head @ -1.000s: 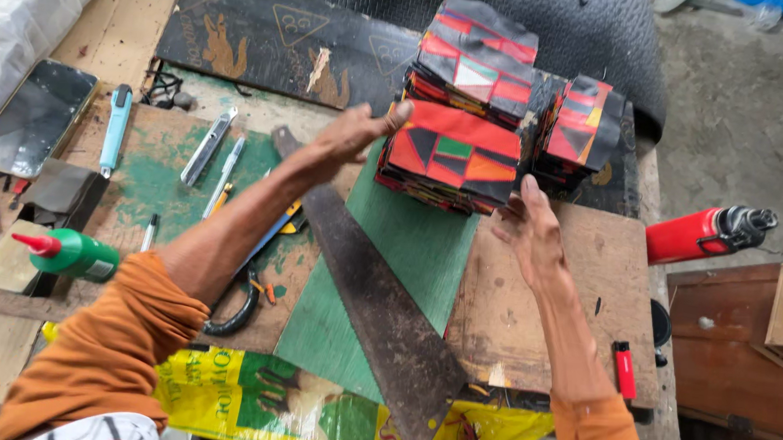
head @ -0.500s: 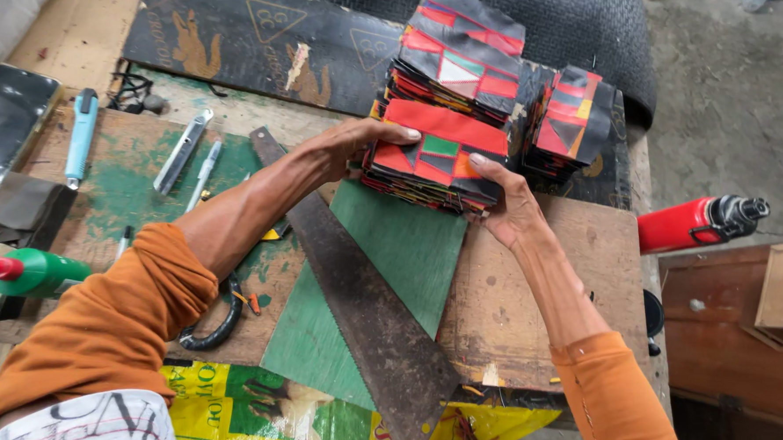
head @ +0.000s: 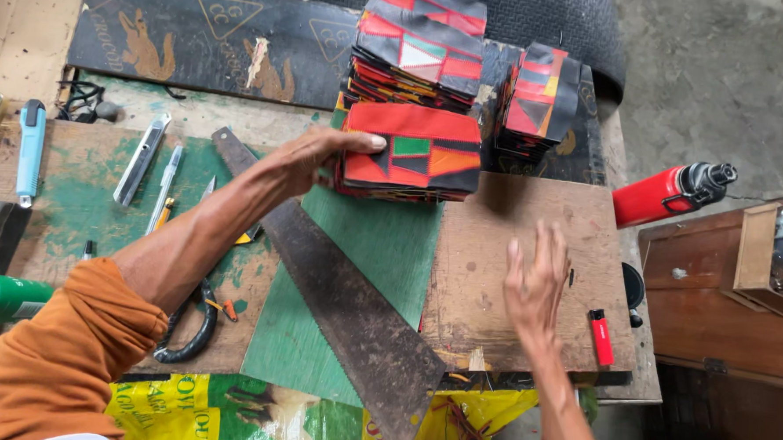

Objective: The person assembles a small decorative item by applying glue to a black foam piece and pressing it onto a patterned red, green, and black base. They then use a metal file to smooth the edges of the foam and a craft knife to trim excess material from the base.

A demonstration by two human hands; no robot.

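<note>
A worn wooden workbench (head: 531,252), smeared with green paint on its left part, carries a green sheet (head: 363,272) with a rusty saw blade (head: 344,306) lying slantwise across it. Three stacks of red, black and orange patchwork pieces (head: 412,155) sit toward the far edge, partly on a black printed mat (head: 197,27). On the left lie a blue utility knife (head: 30,147) and two grey cutters (head: 143,158); a red lighter (head: 601,336) lies near the right edge.

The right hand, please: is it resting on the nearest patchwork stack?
No, the right hand hangs open above the brown board, apart from the patchwork stack, which the left hand touches.
</note>
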